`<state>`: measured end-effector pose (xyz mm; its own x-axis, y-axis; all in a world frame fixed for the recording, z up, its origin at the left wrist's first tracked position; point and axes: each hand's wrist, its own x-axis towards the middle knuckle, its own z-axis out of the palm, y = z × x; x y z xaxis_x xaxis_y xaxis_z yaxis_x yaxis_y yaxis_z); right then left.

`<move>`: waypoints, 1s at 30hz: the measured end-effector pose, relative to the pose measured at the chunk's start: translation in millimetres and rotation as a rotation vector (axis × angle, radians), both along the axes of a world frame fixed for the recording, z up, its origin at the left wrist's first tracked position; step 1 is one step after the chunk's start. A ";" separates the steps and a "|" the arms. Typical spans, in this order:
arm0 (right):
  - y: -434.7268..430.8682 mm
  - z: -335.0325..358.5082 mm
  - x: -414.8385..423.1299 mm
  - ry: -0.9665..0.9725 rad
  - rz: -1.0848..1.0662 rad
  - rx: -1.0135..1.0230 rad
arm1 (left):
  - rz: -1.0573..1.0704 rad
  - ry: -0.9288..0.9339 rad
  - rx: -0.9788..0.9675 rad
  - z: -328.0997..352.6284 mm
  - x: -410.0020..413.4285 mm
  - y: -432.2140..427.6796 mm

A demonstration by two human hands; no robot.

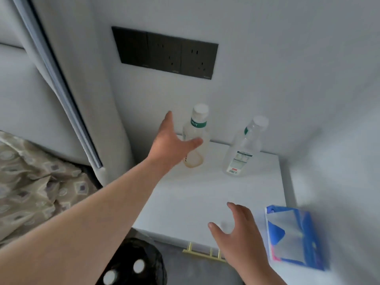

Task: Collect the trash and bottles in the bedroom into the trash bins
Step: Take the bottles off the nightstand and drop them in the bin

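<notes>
Nearest the camera, low in the view, sits a black bin (131, 264), blurred, with two white round caps showing inside it. Just right of it the right hand (236, 233) hovers above the front edge of the white nightstand (195, 198), fingers spread and relaxed, grasping nothing. A gold handle (202, 254) shows on the nightstand front, below that hand. A blue tissue pack (296, 239) lies at the near right corner of the top, just beside the right hand, apart from it. Farther in, the left hand (170, 145) reaches across the top from the left, palm open and fingers extended, thumb crossing in front of the left bottle (195, 130); contact cannot be told, and no grip is closed. This bottle stands upright at the back of the nightstand, clear, white cap, green band at the neck, a little yellowish liquid at the base. The right bottle (244, 149) stands near it, apart, also clear with a white cap and a printed label. Behind both, on the wall, a black socket panel (164, 52). At far left, a patterned blanket (30, 177) lies on the bed.
</notes>
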<state>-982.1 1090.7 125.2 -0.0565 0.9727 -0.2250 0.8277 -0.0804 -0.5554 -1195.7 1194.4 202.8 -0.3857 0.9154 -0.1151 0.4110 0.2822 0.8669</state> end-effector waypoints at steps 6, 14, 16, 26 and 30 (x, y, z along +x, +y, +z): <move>6.8 -15.4 7.0 0.039 -0.014 -0.045 | -0.036 -0.066 0.009 14.1 22.5 54.1; -4.5 -7.4 22.7 0.301 -0.094 -0.010 | 0.029 0.054 0.112 25.9 25.8 36.3; -15.6 1.1 21.5 0.361 -0.075 -0.057 | 0.096 0.052 0.189 41.3 17.5 2.8; -98.2 -28.4 -34.1 0.323 0.289 -0.177 | 0.493 0.036 0.078 13.3 -43.1 -236.1; -110.2 -69.8 -62.2 0.232 0.444 -0.280 | 0.553 0.028 -0.170 -54.0 -59.7 -281.8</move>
